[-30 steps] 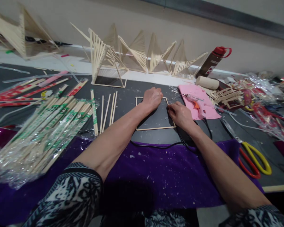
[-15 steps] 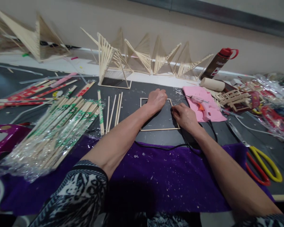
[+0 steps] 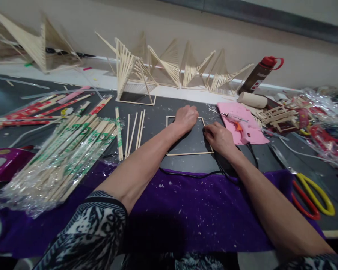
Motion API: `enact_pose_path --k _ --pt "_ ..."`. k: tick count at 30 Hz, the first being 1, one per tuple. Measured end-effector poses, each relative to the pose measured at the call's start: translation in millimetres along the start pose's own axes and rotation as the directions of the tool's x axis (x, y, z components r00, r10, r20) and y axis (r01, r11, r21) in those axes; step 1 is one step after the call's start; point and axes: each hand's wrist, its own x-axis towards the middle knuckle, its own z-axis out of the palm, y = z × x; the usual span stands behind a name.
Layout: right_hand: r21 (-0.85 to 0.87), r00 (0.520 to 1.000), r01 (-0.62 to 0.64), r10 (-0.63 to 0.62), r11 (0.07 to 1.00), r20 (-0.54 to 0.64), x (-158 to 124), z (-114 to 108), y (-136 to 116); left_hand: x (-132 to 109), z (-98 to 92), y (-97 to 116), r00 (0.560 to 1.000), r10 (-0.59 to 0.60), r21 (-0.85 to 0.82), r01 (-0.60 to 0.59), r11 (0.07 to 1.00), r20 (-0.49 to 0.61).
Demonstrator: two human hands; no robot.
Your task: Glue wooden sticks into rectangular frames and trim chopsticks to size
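Note:
A four-sided frame of thin wooden sticks [image 3: 190,153] lies flat on the dark table. Over its far edge, near the far right corner, my left hand [image 3: 186,119] is closed with bent fingers on the stick; its fingertips are partly hidden. My right hand [image 3: 219,138] pinches the frame's right side stick, thumb and fingers together. To the left of the frame lie several loose bare sticks [image 3: 133,131] and one chopstick in a green-printed wrapper [image 3: 118,133].
Wrapped chopsticks [image 3: 70,157] are heaped at left. Stick structures [image 3: 135,75] stand along the back. A glue gun [image 3: 240,129] rests on a pink cloth [image 3: 257,129] at right, with scissors [image 3: 312,193] nearer me. A black cable [image 3: 188,176] crosses the purple cloth [image 3: 186,210]. A bottle [image 3: 259,75] stands behind.
Both hands stay in the same places on the stick frame. The view has shifted very slightly; nothing else visibly moves.

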Motion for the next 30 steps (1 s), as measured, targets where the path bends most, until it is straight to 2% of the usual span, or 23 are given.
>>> enact_pose_path --k 30 --pt "-0.011 1.000 -0.011 0.011 1.000 0.015 0.8 -1.0 -1.0 -1.5 -7.2 2.3 0.998 -0.023 -0.006 0.024 1.000 0.051"
